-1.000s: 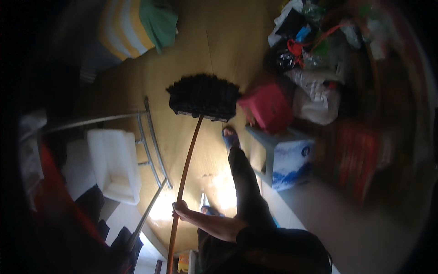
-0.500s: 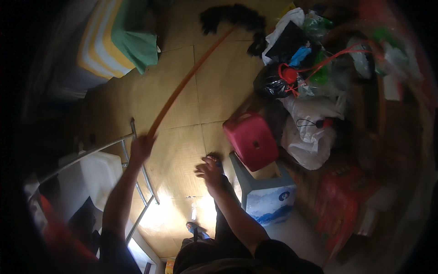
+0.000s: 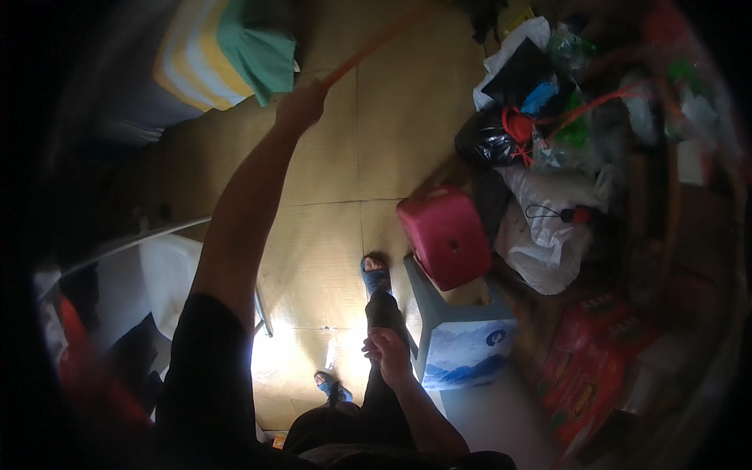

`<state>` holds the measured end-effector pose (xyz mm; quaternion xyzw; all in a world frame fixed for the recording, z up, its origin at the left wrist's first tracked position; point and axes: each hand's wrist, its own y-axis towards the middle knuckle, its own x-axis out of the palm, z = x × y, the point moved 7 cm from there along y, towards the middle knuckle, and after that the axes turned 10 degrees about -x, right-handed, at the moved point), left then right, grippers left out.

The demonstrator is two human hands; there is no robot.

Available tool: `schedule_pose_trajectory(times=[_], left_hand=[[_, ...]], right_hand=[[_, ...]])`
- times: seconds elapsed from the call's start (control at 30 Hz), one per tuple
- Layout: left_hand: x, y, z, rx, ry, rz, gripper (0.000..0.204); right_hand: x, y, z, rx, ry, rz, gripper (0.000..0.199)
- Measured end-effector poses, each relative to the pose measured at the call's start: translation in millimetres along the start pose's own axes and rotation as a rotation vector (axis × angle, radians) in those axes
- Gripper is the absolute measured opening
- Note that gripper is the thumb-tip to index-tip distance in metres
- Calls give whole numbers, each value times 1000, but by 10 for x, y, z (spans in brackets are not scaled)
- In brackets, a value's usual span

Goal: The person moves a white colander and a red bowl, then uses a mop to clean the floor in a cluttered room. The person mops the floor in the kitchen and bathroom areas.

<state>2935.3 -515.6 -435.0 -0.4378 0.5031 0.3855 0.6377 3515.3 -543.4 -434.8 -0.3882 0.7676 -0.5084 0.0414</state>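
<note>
With my left arm stretched far forward, my left hand [image 3: 301, 108] is closed round the orange-brown handle [image 3: 372, 48] of a mop. The handle slants up to the right and runs out past the top edge. A bit of dark, shaggy material [image 3: 487, 17] shows there, probably the mop's head, mostly out of sight. My right hand [image 3: 389, 352] hangs low over my right leg, fingers loosely curled with nothing visible in them. Closest to it is a grey stool [image 3: 427, 313] with a blue mountain picture on its side. A dark pink plastic stool [image 3: 445, 239] rests against that one.
Plastic bags [image 3: 540, 235], a black bag [image 3: 482, 139] and red cord [image 3: 583, 113] are heaped at the right. Below them is a red package [image 3: 599, 360]. A striped cloth [image 3: 207, 59] hangs at the upper left. A white tub [image 3: 168, 274] and metal rail [image 3: 168, 229] stand at the left.
My left hand has pushed forward and right with the mop, whose head has mostly left the picture. My right hand has dropped back toward my body, its spread fingers now curled.
</note>
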Motion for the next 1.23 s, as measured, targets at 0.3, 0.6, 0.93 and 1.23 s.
schedule_pose_trajectory(times=[0.3, 0.6, 0.93, 1.23], left_hand=[[380, -4613, -2081, -228, 0, -358, 32], [-343, -9407, -2748, -1030, -475, -747, 23], [253, -7849, -1723, -818, -552, -504, 25], [553, -2688, -803, -775, -1247, -363, 23]], right_hand=[[445, -74, 286, -44, -148, -125, 34], [1597, -8, 2326, 523, 354, -146, 54], [1422, 1766, 1649, 249, -23, -44, 40], [2789, 3744, -1692, -313, -696, -159, 54]])
